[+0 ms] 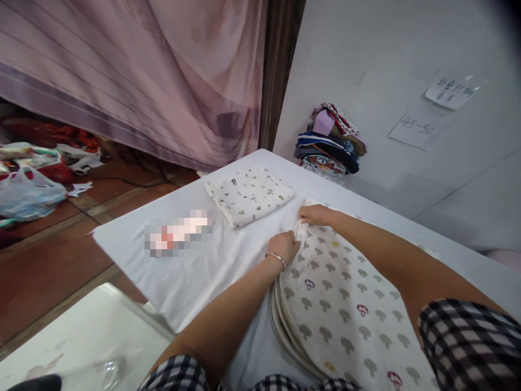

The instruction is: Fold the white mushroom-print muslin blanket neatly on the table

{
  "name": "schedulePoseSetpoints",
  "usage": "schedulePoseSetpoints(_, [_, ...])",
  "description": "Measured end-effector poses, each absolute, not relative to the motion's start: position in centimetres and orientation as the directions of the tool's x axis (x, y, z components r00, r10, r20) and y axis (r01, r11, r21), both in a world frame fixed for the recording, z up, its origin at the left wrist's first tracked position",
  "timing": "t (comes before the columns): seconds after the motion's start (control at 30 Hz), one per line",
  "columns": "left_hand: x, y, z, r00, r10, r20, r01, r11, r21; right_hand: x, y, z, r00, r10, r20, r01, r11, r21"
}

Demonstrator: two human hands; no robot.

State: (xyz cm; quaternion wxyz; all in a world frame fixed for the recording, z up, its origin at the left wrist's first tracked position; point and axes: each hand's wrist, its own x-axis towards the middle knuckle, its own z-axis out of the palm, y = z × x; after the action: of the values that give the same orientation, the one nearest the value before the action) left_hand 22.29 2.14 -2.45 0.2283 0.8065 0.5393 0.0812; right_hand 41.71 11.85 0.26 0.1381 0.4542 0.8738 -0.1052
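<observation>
At the desk [232, 260], left hand [284, 247] and right hand [315, 214] hold mushroom-print cloth [342, 293] in a narrow grip. A folded cloth [252, 198] lies nearby

Mushroom cloth [345, 304]: cream under the right hand [313, 214], grey mushrooms — I spot purple, red, green and yellow ones too.
Folded cloth [254, 196]: white, small scattered motifs, beyond the left hand [284, 247].
Sleeve [468, 339]: black-and-white check, behind the right hand.
Curtain [195, 70]: dusty pink, well past the left hand.
</observation>
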Motion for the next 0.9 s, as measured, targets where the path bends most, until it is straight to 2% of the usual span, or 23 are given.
schedulePoseSetpoints(0.23, [22.1,2.8,-2.9,0.294,0.948,-0.121,0.785,-0.167,0.597,42.2,11.4,0.2,-0.518,0.799,-0.306,0.849,0.523,-0.072])
schedulePoseSetpoints(0.4, [22.2,3.0,-3.2,0.271,0.953,-0.138,0.762,-0.125,0.635,42.7,11.3,-0.1,-0.498,0.819,-0.287,0.865,0.493,-0.095])
schedulePoseSetpoints(0.63, [22.4,2.8,-3.0,0.313,0.937,-0.157,0.797,-0.170,0.579,42.8,11.4,-0.4,-0.549,0.789,-0.274,0.834,0.539,-0.119])
schedulePoseSetpoints(0.8, [22.2,2.5,-2.3,0.308,0.946,-0.103,0.830,-0.214,0.515,42.6,11.9,-0.6,-0.588,0.750,-0.302,0.795,0.604,-0.048])
schedulePoseSetpoints(0.9, [22.1,2.6,-2.3,0.303,0.944,-0.132,0.846,-0.203,0.494,42.1,12.0,-0.7,-0.567,0.766,-0.304,0.806,0.592,-0.012])
